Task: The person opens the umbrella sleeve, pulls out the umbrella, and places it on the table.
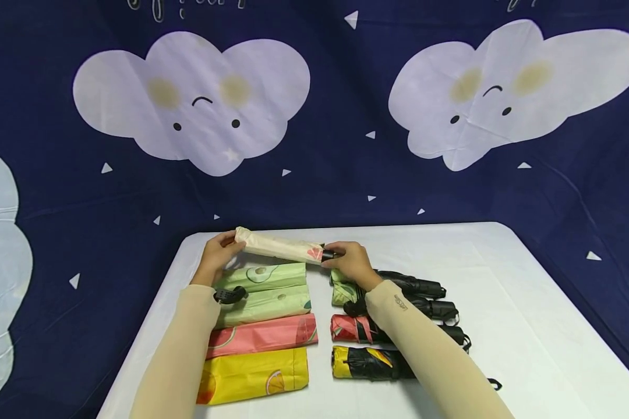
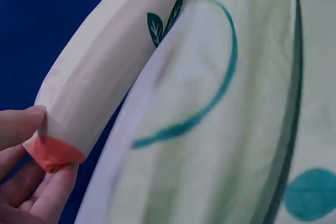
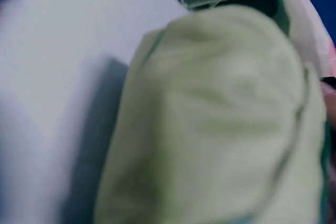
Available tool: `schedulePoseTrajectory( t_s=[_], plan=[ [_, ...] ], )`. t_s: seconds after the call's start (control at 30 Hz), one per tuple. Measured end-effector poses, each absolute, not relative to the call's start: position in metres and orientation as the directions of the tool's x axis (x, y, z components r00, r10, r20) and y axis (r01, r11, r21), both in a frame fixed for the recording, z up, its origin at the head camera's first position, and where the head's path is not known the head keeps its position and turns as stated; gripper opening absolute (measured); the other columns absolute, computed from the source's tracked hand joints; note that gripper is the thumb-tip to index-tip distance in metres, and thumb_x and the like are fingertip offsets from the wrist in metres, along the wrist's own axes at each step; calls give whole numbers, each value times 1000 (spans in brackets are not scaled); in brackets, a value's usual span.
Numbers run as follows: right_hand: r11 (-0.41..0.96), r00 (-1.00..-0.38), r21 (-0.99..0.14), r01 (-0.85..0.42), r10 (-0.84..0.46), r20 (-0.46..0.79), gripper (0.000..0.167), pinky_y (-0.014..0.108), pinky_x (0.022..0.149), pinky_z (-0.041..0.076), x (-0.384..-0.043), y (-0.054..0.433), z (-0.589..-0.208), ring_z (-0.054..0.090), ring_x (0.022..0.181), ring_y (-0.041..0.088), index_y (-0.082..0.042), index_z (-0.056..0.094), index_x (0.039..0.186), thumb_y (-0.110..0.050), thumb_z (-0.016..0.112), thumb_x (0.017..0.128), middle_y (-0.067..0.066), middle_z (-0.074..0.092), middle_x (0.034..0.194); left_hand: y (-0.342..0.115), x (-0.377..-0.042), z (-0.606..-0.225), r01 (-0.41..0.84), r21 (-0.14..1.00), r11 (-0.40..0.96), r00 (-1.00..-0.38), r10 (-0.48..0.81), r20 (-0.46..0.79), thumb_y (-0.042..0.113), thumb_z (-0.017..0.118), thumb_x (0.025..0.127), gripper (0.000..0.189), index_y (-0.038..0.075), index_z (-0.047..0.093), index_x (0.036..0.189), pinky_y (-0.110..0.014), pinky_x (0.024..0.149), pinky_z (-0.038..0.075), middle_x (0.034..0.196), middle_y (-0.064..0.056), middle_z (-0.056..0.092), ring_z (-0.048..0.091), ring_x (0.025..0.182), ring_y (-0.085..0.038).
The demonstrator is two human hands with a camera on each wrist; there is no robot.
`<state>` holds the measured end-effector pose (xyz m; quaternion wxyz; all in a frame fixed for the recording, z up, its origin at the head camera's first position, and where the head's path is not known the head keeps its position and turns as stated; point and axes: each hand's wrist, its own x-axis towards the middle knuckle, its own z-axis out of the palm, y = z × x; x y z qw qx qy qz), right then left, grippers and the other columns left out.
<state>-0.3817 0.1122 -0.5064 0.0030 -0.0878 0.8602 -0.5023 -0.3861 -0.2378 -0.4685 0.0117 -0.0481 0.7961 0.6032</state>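
Note:
A cream umbrella sleeve (image 1: 278, 247) with a pink fruit print is held up at the far side of the table. My left hand (image 1: 218, 256) pinches its left end, where a red tip shows in the left wrist view between thumb and fingers (image 2: 58, 192). At the sleeve's right end, my right hand (image 1: 350, 261) grips the black end of an umbrella (image 1: 328, 254) that sticks out of the opening. How much of the umbrella lies inside is hidden. Green fabric (image 3: 210, 119), blurred, fills most of the right wrist view.
Left on the white table (image 1: 503, 326) lie two green sleeves (image 1: 272, 277), a red sleeve (image 1: 264, 336) and a yellow sleeve (image 1: 251, 375). Several folded umbrellas, including a yellow-and-black umbrella (image 1: 364, 363), lie at right, partly under my right forearm. A dark blue cloud-print cloth (image 1: 346, 192) stands behind.

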Motion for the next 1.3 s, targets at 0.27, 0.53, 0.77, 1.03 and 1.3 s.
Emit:
schedulePoseTrajectory(
  t_s=[0.27,0.53,0.77,1.03,1.3],
  plan=[
    [-21,-991,-999,-31,-127,33,44,52,101,51,-377,131,-480,68,113,24,-18,69,130,-17,82,89,6,69,129,-232,-381,-452,-58,995,86,-998,11,-59,9,65,101,65,-3,33,156,-20,98,50,155,-24,39,61,115,-16],
    [-59,-971,-986,-156,-171,164,49,36,90,58,-359,167,-437,72,106,23,-5,65,134,-15,82,89,14,70,127,-225,-365,-431,36,998,54,-993,113,30,14,74,96,63,0,42,149,-28,94,55,132,-13,62,70,99,-10],
    [-80,-943,-967,-240,-217,252,50,38,90,58,-329,199,-402,71,109,24,0,62,136,-9,79,90,16,69,128,-209,-337,-406,148,984,-95,-959,227,166,-1,71,95,63,0,43,151,-33,92,57,128,-6,65,70,105,-17],
    [-48,-916,-971,-236,-321,239,51,40,90,58,-295,225,-391,72,104,26,5,57,139,-5,76,93,14,70,126,-194,-300,-392,237,957,-169,-884,371,284,-6,65,97,45,-2,55,140,-37,82,61,124,-11,66,71,101,-23],
    [48,-903,-966,-255,-368,221,49,37,85,60,-283,234,-396,72,100,22,3,62,136,-5,78,91,11,74,118,-189,-278,-395,249,966,-75,-878,404,258,-7,74,89,51,-1,59,137,-32,78,60,114,-9,68,71,90,-19]
  ],
)
